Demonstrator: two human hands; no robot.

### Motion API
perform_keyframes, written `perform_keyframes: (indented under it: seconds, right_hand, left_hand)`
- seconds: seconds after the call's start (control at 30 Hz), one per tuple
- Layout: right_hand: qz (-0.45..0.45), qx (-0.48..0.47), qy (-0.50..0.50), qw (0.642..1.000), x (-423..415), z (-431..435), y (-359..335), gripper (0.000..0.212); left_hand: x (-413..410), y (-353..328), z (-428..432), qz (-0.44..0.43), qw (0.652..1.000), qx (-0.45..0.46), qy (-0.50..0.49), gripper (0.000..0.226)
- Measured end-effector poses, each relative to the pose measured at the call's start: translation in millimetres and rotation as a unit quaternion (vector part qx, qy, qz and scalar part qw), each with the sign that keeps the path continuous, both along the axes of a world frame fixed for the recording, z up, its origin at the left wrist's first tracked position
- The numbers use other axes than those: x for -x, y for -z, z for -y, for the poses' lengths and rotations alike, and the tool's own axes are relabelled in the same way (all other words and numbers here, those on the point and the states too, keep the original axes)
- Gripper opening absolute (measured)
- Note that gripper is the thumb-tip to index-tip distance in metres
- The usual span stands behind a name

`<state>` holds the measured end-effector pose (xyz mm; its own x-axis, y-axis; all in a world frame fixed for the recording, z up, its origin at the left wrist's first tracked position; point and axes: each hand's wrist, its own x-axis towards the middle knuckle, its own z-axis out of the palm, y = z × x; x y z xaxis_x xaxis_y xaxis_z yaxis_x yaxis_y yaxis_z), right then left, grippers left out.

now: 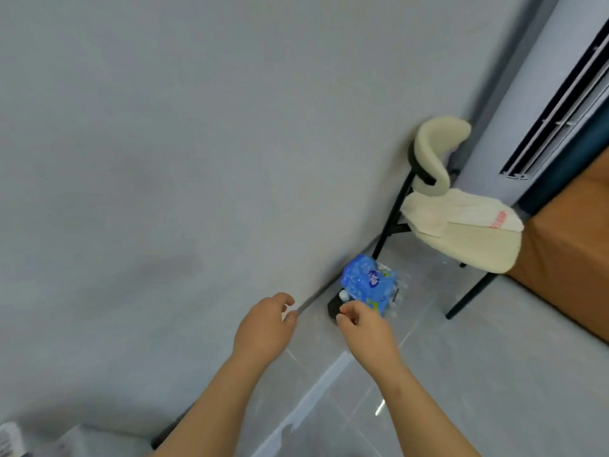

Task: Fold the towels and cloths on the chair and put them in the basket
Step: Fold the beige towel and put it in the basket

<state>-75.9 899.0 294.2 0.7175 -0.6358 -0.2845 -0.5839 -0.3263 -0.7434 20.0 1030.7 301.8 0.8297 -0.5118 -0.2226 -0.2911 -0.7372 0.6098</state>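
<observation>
Judging task as barely begun. Noting cream towel (461,225) draped unfolded over seat of chair (433,143), red print near one edge. Seeing nothing folded, nothing put away. Cannot confirm a basket: spotting white slatted thing (10,438) at lower left corner, possibly it, too cropped to tell. Making out only one cloth on chair; cannot tell if more lie under it. Left to do, by estimate: reach chair, lift towel, fold, carry to basket, drop in.

Marking left hand (263,324) and right hand (365,328) both out in front, forearms rising from bottom of view, backs up, well apart from chair and towel. Reading fingers as loosely curled on both, right thumb close to forefinger, nothing held in either. Placing blue packet (365,282) on floor (494,357) by wall (164,127), behind right hand, apparently not touched. Logging orange furniture (566,252) just beside chair.
</observation>
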Motion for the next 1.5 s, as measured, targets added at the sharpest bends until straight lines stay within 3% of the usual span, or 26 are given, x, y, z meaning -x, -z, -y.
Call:
perform_keyframes:
  seconds: [0.1, 0.3, 0.53, 0.9, 1.1, 1.3, 1.5]
  right_hand:
    - [-0.010, 0.030, 0.011, 0.999, 12, 89, -3, 0.010]
    - [-0.066, 0.098, 0.012, 0.993, 16, 236, 9, 0.029]
    - [-0.120, 0.089, 0.001, 0.989, -18, 388, 37, 0.031]
    - [-0.219, 0.148, -0.022, 0.964, -54, 619, 59, 0.035]
    - [-0.258, 0.144, -0.156, 0.942, -70, 767, 101, 0.035]
    - [-0.271, 0.170, -0.351, 0.880, -100, 891, 123, 0.033]
    - [-0.273, 0.171, -0.462, 0.826, -111, 956, 160, 0.032]
  left_hand:
    - [6, -4, 95, 0.015, 0.999, -0.025, 0.035, 0.030]
    - [-6, 8, 245, 0.073, 0.986, -0.083, 0.121, 0.032]
    - [-48, 46, 410, 0.069, 0.971, -0.123, 0.195, 0.029]
    - [-76, 72, 659, 0.089, 0.908, -0.176, 0.370, 0.031]
    - [-96, 124, 781, 0.039, 0.915, -0.238, 0.322, 0.036]
    - [-81, 152, 854, -0.032, 0.932, -0.303, 0.199, 0.037]
    - [-50, 178, 898, -0.105, 0.932, -0.323, 0.124, 0.037]
